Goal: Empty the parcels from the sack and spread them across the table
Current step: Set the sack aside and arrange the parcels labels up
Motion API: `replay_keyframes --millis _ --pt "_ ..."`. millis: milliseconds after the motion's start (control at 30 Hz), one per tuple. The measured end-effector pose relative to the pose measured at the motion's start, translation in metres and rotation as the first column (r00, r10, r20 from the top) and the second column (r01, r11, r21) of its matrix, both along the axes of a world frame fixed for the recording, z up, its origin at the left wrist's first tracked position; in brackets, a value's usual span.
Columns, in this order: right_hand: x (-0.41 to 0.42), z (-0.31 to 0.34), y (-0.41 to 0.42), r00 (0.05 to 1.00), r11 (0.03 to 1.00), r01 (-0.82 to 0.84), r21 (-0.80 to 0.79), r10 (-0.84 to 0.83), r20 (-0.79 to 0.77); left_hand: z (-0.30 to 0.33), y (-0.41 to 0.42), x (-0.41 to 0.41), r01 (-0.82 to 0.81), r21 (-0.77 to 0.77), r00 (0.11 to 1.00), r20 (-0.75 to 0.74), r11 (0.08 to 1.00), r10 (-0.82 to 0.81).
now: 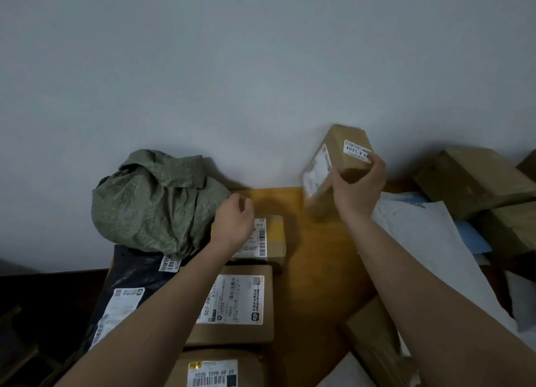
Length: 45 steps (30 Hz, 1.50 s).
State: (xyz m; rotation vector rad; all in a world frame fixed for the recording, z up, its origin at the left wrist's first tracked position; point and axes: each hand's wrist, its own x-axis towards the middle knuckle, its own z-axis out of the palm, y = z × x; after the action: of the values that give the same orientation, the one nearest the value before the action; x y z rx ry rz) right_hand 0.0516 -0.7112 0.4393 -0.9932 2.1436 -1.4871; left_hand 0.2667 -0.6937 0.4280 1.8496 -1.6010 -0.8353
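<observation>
Right hand (358,188) grips cardboard parcel (333,166) aloft, long axis tilted, top toward wall; left hand (233,220) loosely curled, holds nothing.

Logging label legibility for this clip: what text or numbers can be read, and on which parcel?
"507-P802", "P802": label on the middle cardboard box.
"502D 1098-69 69": label on the nearest box.
"2601": sticker on the black mailer bag.
"015": box under the left hand.
Held box, right hand: blurred.

Green sack (150,204) slumped at wall; brown parcel (336,166) tilted, held aloft.
</observation>
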Motion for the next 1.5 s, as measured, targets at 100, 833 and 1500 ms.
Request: replay_keyframes --millis 100,833,1500 --pt "0.014 0.000 0.006 0.927 0.998 -0.058 0.009 0.050 0.373 -0.006 -0.005 0.004 -0.075 -0.052 0.997 0.022 0.996 0.076" --pt "0.031 -0.013 0.035 0.779 0.837 -0.486 0.250 0.285 0.558 -0.005 0.007 0.013 -0.071 0.064 0.996 0.061 0.995 0.067" --pt "-0.010 0.077 0.151 0.827 0.717 -0.516 0.470 0.272 0.492 0.085 0.126 -0.005 0.045 0.141 0.993 0.098 0.989 -0.060"
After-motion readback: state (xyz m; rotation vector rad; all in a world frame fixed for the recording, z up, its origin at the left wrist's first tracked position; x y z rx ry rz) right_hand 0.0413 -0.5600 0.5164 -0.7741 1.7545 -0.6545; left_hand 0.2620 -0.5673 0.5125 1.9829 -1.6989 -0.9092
